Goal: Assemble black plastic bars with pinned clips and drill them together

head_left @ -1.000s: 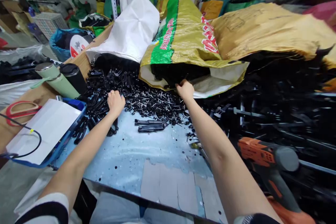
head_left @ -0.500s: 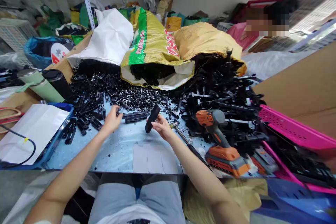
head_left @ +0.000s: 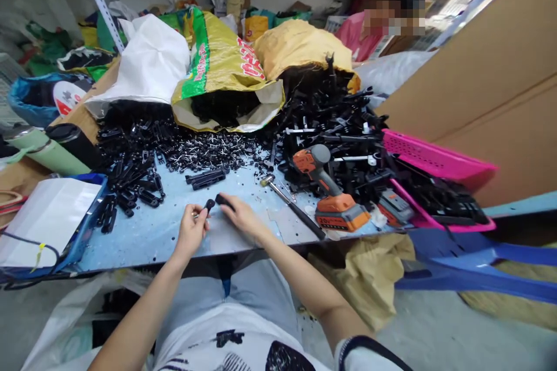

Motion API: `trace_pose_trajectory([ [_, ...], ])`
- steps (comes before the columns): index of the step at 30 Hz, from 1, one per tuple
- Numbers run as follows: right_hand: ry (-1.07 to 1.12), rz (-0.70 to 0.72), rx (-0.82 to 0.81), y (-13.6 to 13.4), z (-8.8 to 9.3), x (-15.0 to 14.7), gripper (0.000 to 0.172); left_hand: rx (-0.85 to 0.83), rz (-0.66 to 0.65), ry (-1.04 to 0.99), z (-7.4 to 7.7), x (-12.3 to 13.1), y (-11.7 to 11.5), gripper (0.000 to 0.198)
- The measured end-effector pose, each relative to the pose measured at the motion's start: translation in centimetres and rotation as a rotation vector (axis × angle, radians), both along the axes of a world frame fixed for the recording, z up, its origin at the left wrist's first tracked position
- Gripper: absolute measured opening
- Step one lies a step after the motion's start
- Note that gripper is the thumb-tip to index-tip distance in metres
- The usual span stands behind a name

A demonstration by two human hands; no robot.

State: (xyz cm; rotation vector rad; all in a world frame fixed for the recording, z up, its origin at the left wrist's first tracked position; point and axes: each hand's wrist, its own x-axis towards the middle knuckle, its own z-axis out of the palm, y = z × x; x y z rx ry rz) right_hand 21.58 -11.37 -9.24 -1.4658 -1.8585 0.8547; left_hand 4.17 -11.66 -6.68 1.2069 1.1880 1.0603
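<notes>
My left hand (head_left: 194, 232) is closed in a pinch on a small black part with a rounded end (head_left: 210, 204), just above the front of the blue table. Close beside it, my right hand (head_left: 242, 218) grips a black block (head_left: 223, 202) low over the grey patch of the tabletop; the hand covers most of the block. The two black pieces are near each other, with a narrow gap between their visible ends. Beyond my hands lie long black parts (head_left: 207, 178), side by side. A hammer (head_left: 290, 203) rests to the right of my right hand.
An orange cordless power tool (head_left: 333, 188) stands right of the hammer. Heaps of black parts (head_left: 339, 122) spill from sacks (head_left: 228, 72) at the back. A pink basket (head_left: 439, 151) is at the right, a blue tray with paper (head_left: 56, 220) at the left. A person (head_left: 354, 35) is behind.
My left hand has come back toward the table's front edge and now shows a small black part. My right hand has lowered the black block beside it. The view has shifted.
</notes>
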Motion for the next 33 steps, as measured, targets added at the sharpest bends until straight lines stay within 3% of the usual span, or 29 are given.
trace_pose_trajectory([
  [3, 0.569, -0.047, -0.232, -0.1, 1.0, -0.5, 0.054, 0.074, 0.008, 0.055, 0.2, 1.0, -1.0, 0.045],
  [6, 0.810, 0.007, -0.293, -1.1, 1.8, -0.4, 0.062, 0.168, -0.066, 0.189, 0.9, 1.6, -1.6, 0.042],
  [8, 0.773, 0.053, -0.238, -1.5, 2.2, 0.2, 0.061, 0.305, -0.086, 0.325, 1.3, 1.7, -1.9, 0.037],
  [11, 0.538, 0.144, -0.049, -1.5, 2.7, 1.9, 0.057, 0.508, -0.075, 0.496, 1.6, 1.4, -2.3, 0.034],
  [16, 0.207, 0.242, 0.284, -1.1, 3.5, 3.0, 0.052, 0.629, -0.035, 0.602, 1.2, 1.6, -2.7, 0.033],
  [21, 0.348, 0.042, 0.291, -1.9, 2.6, 0.1, 0.051, 0.694, 0.248, 0.477, 1.1, 3.7, -2.7, 0.035],
  [23, 0.409, -0.032, 0.290, -2.4, 2.0, -1.2, 0.051, 0.719, 0.282, 0.436, 1.2, 4.0, -2.4, 0.035],
  [30, 0.412, -0.114, 0.322, -1.5, 0.9, -2.6, 0.055, 0.689, 0.097, 0.393, 0.6, 2.0, -0.6, 0.033],
  [33, 0.350, -0.023, 0.433, -0.9, 1.6, -1.5, 0.067, 0.714, 0.004, 0.326, 1.0, 0.8, -0.5, 0.045],
])
